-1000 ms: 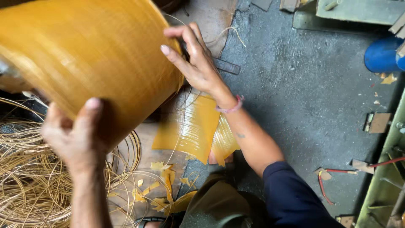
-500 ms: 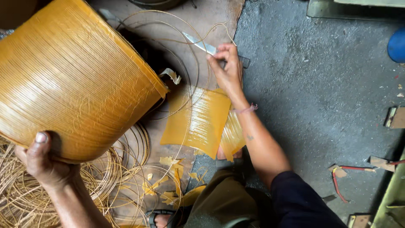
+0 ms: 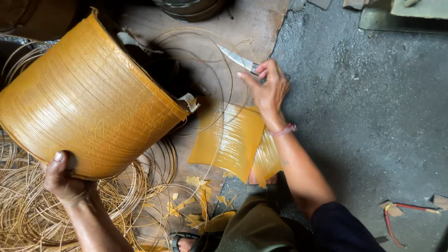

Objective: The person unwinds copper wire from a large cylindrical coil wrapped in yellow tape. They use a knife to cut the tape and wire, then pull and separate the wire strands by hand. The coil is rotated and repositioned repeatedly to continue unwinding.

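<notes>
left hand clamped on the lower rim of a large yellow tape-wrapped wire drum, thumb over the outer wall, other fingers hidden beneath. drum tipped on its side above loose coils of thin wire, open end toward the dark middle of the floor. right hand reaching out over the concrete floor, fingers pinched shut on the handle of a small knife, blade pointing up and left. cut sheet of yellow tape lying flat just below that wrist, scraps beside it. probably bulky yet fairly light, stiff around the wound wall, glossy and likely slippery on the tape. safest hold at the rim edge, as now, not on the smooth curved face. knife thin and sharp: handle only.
</notes>
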